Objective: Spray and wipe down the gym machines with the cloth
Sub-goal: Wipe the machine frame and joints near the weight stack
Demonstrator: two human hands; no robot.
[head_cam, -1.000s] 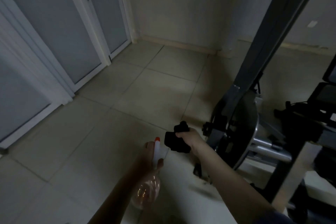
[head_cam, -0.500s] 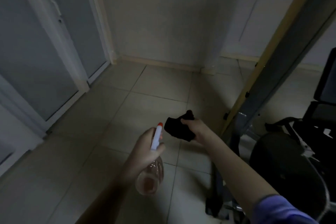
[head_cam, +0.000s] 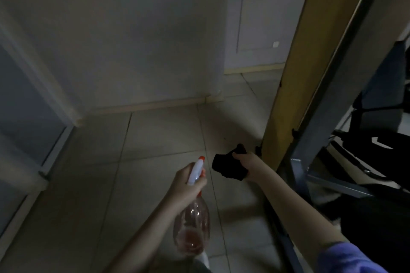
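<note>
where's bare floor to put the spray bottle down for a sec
Bare tiles lie ahead of the spray bottle, bordered by the skirting, the door frame on the left and the yellow machine post on the right. Right of that post it is crowded: grey frame bars and dark machine parts.

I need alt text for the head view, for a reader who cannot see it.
A person's left hand grips a spray bottle while the right hand holds a black cloth close to a slanted yellow and grey gym machine frame. The room is dim, with a tiled floor and a pale wall behind.
</note>
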